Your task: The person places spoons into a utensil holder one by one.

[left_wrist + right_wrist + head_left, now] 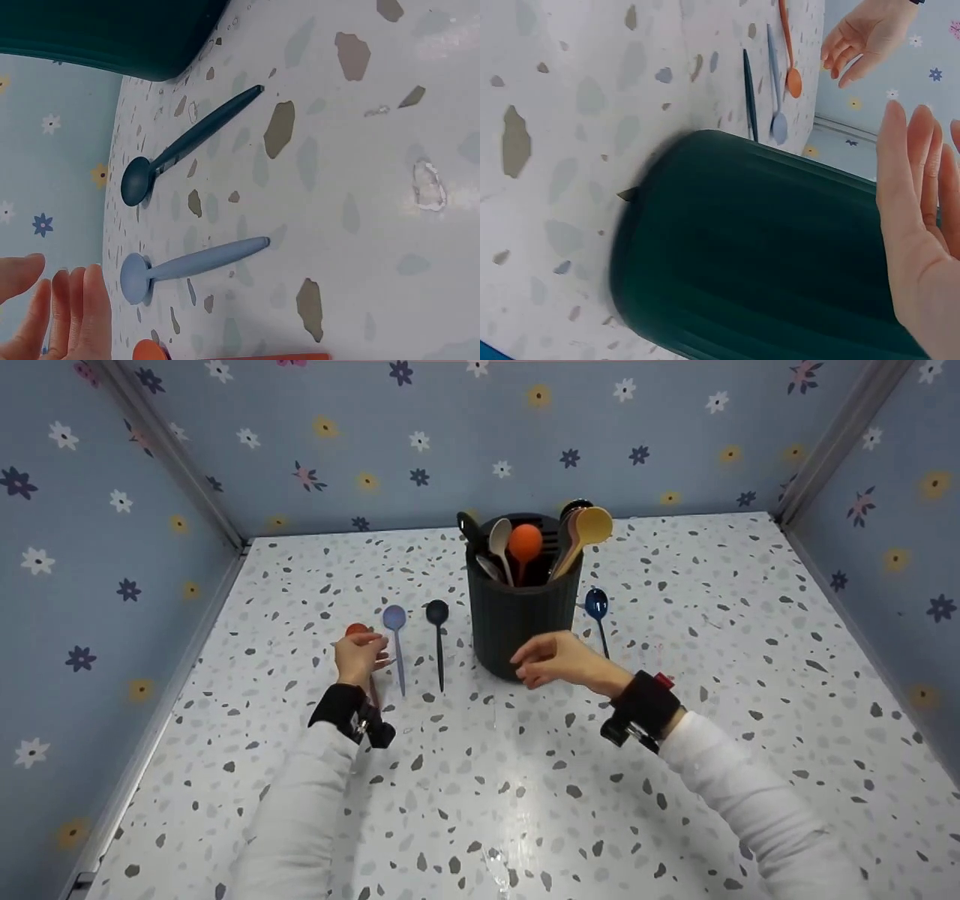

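L hand [358,656] above orange spoon [356,628], fingers relaxed, empty. Spoon: rnd bowl, slim straight handle; lies on speckled tbl [450,825], L of lilac spoon [394,617]. R hand [559,660], fingers loose, empty, nr dark cyl. container [495,622] w/ ribbed wall. Hands well apart.

White sleeves [754,799], black wristbands [648,701], red tab [664,681]

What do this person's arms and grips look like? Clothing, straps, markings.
White sleeves, wrinkled. Black wristbands on both wrists, each with a small black device; the right one shows a red tab. Left grip and right grip: bare hands, no gloves.
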`<action>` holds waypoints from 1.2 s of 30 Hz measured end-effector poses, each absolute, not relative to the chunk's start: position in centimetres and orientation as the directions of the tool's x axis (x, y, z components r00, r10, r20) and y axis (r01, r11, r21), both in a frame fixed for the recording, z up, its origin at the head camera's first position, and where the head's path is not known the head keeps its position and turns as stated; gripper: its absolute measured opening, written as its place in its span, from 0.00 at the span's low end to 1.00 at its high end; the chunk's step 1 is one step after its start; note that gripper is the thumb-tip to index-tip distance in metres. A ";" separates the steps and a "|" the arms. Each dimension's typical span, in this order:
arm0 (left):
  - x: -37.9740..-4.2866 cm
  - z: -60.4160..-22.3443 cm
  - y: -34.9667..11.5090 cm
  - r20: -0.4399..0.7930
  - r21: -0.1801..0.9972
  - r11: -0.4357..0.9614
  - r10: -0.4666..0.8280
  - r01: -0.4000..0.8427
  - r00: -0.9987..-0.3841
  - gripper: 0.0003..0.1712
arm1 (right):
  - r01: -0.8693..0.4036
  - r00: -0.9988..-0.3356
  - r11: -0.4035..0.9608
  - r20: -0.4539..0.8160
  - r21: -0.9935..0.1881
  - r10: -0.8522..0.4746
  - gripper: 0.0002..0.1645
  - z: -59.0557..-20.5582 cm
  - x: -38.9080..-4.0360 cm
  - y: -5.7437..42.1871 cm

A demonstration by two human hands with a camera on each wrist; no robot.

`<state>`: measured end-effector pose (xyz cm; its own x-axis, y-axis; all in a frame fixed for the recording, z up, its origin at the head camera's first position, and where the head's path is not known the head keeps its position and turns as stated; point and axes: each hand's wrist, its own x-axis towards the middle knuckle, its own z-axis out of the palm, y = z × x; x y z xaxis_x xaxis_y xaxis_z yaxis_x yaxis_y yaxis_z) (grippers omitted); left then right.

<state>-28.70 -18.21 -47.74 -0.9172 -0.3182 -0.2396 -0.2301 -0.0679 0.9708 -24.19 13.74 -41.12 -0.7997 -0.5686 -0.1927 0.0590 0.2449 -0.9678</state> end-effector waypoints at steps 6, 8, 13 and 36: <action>-27.6 -46.5 -17.5 -0.269 0.957 0.006 -0.367 -0.291 -0.891 0.18 | 0.097 -0.796 0.240 -0.220 -0.966 -0.564 0.19 -42.5 -24.0 14.2; -27.5 -46.5 -17.5 -0.285 0.950 0.012 -0.376 -0.312 -0.882 0.18 | 0.101 -0.793 0.237 -0.222 -0.966 -0.568 0.19 -42.9 -24.0 14.3; -28.0 -47.5 -17.8 -0.292 0.932 0.073 -0.433 -0.356 -0.853 0.17 | 0.105 -0.789 0.217 -0.214 -0.971 -0.576 0.19 -43.7 -23.9 14.7; -37.3 -66.1 -26.6 -0.041 0.833 0.472 -0.467 -0.288 -0.883 0.08 | 0.153 -0.796 0.222 -0.253 -0.963 -0.550 0.20 -45.4 -23.4 16.0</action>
